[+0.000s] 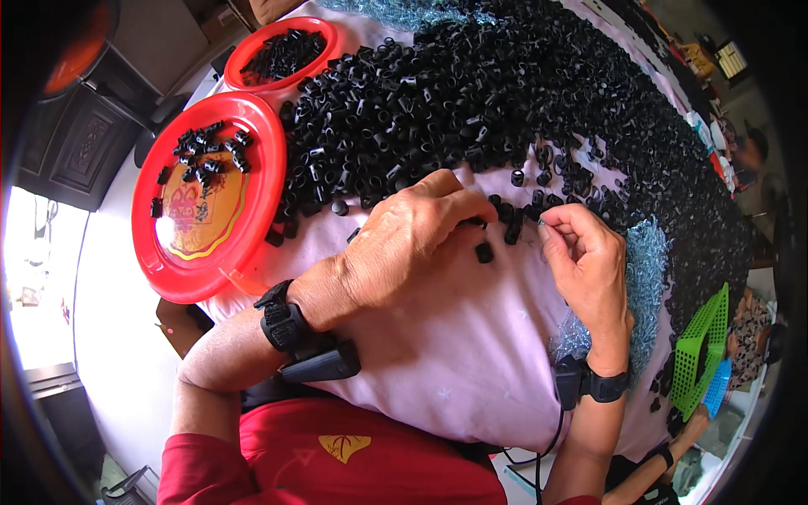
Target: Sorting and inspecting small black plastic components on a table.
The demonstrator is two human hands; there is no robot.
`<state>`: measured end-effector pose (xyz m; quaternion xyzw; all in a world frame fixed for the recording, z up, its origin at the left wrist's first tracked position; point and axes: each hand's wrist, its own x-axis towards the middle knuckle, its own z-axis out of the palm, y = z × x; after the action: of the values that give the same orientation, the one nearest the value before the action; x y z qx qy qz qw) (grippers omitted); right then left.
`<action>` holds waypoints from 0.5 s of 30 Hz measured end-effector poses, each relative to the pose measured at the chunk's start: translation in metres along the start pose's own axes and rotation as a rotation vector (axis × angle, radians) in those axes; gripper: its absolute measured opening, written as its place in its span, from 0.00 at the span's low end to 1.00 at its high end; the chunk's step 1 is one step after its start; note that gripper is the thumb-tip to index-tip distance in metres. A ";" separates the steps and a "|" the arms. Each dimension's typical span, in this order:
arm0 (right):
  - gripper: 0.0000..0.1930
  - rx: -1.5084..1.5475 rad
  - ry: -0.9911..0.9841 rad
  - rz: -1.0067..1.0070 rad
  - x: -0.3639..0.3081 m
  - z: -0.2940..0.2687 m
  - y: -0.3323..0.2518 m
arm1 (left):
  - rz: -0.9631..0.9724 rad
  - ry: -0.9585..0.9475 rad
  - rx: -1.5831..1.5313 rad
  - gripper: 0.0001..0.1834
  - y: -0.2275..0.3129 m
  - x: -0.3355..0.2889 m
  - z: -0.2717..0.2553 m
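My left hand (412, 231) reaches across the cloth with its fingers curled down. A small black plastic piece (474, 222) shows between its thumb and fingers, largely hidden by the hand. To its right, my right hand (589, 265) has thumb and forefinger pinched together. A tiny thin bit seems to sit at those fingertips, too small to name. Between the hands lie several loose black ring-like plastic parts (484, 252). Just beyond them spreads a big heap of the same hollow black parts (421, 105). Beside my right wrist lies a pile of fine silvery-blue pieces (648, 269).
A red plate (269, 181) at the left carries several black parts. Behind it, a red-rimmed dish (332, 42) holds many more. A pink cloth (471, 353) covers the table. Green (703, 353) and blue baskets (718, 387) stand at right, near another person's arm (656, 467).
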<state>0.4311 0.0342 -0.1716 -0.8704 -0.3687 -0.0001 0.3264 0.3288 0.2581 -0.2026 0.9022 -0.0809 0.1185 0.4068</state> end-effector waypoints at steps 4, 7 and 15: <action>0.07 0.061 0.027 -0.040 -0.001 -0.001 -0.011 | 0.058 0.124 -0.165 0.12 0.001 0.002 -0.001; 0.06 0.118 0.027 -0.042 -0.002 0.000 -0.015 | -0.239 0.028 -0.364 0.10 0.009 0.003 -0.006; 0.08 0.133 0.067 -0.217 -0.002 0.000 -0.034 | -0.453 -0.141 -1.155 0.13 0.019 0.002 -0.007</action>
<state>0.4078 0.0509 -0.1530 -0.8013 -0.4487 -0.0400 0.3936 0.3249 0.2506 -0.1843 0.5371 0.0346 -0.0933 0.8376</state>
